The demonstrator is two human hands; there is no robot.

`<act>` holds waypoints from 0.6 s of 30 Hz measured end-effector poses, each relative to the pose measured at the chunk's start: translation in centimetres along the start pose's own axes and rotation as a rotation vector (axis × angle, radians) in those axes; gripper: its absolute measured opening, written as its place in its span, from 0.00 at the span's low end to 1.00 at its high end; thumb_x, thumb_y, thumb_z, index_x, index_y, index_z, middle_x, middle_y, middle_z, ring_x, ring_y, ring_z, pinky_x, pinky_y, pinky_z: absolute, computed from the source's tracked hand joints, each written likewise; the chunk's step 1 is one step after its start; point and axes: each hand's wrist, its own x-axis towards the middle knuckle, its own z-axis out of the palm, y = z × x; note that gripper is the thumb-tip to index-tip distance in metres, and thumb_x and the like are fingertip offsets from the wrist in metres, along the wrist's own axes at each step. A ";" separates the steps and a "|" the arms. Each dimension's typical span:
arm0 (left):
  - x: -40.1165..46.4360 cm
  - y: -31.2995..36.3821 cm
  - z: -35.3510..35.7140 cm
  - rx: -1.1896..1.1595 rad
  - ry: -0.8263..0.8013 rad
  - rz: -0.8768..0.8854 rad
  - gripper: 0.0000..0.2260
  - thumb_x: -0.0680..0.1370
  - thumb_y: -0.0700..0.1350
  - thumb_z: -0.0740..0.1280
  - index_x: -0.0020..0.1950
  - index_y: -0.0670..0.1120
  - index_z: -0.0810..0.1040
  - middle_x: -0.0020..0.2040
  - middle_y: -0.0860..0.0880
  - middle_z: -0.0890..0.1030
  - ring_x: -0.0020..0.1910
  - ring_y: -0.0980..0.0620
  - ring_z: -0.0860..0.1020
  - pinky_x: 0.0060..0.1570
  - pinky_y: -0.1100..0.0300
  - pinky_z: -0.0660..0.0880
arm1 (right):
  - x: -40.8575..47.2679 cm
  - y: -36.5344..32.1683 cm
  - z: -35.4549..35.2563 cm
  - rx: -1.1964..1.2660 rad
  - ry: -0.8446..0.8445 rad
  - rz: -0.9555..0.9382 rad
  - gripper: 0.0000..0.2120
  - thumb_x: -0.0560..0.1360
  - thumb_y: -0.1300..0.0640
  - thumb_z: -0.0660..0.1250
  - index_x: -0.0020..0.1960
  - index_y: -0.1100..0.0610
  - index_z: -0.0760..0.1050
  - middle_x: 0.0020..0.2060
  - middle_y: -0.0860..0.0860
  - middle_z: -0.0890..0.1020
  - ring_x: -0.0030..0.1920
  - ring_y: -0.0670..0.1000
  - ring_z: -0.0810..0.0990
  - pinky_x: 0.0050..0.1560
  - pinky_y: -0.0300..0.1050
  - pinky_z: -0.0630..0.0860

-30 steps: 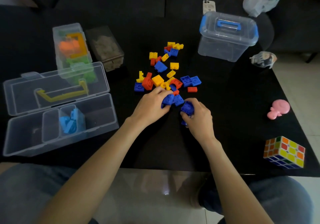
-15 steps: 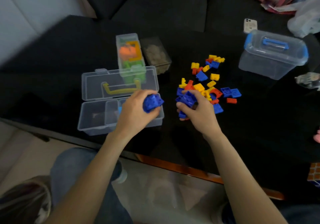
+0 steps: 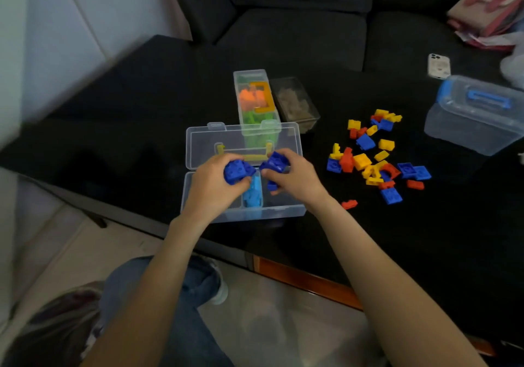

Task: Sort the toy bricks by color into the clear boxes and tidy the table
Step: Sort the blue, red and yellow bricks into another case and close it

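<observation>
While both hands hang over the open clear box (image 3: 243, 213), left hand (image 3: 215, 185) and right hand (image 3: 292, 179) each clutching dark blue bricks (image 3: 238, 170), I note spill risk: bricks could drop outside the light-blue compartment (image 3: 253, 193).

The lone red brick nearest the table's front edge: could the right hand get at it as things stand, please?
Probably yes, once emptied. The red brick lies alone on bare table just right of the right hand, with nothing between them, but that hand now grips dark blue bricks over the open clear box.
</observation>
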 end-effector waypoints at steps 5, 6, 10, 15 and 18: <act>0.7 2.2 2.1 0.008 -0.093 0.066 0.17 0.70 0.45 0.72 0.58 0.46 0.77 0.52 0.49 0.79 0.51 0.52 0.76 0.49 0.63 0.70 | -0.3 1.3 -1.9 -0.169 0.111 -0.006 0.18 0.73 0.60 0.70 0.61 0.57 0.71 0.49 0.54 0.78 0.44 0.51 0.82 0.38 0.43 0.82; 1.0 2.7 2.8 0.032 -0.124 0.065 0.18 0.70 0.45 0.72 0.59 0.45 0.77 0.53 0.47 0.78 0.52 0.50 0.76 0.51 0.59 0.71 | -0.5 1.5 -2.2 -0.233 0.118 -0.022 0.17 0.73 0.61 0.69 0.61 0.58 0.71 0.48 0.54 0.78 0.43 0.52 0.82 0.40 0.44 0.82; 2.4 3.5 4.9 0.174 -0.243 0.038 0.15 0.70 0.44 0.70 0.56 0.44 0.77 0.52 0.44 0.77 0.50 0.45 0.76 0.46 0.55 0.71 | -0.6 1.5 -3.1 -0.472 0.127 -0.055 0.18 0.73 0.62 0.69 0.62 0.58 0.70 0.50 0.55 0.79 0.46 0.53 0.81 0.49 0.47 0.79; 3.0 3.6 6.8 0.219 -0.298 0.039 0.15 0.70 0.44 0.71 0.56 0.46 0.76 0.49 0.44 0.79 0.47 0.45 0.78 0.38 0.60 0.65 | -0.3 1.0 -2.6 -0.598 0.026 -0.045 0.21 0.74 0.60 0.67 0.66 0.57 0.68 0.56 0.57 0.77 0.51 0.55 0.79 0.52 0.49 0.78; 3.2 3.9 7.0 0.209 -0.340 0.051 0.18 0.71 0.45 0.71 0.60 0.47 0.74 0.51 0.45 0.79 0.49 0.47 0.77 0.39 0.61 0.65 | -0.5 0.9 -2.8 -0.681 0.047 -0.082 0.15 0.75 0.61 0.65 0.61 0.60 0.72 0.55 0.58 0.78 0.53 0.56 0.78 0.52 0.48 0.77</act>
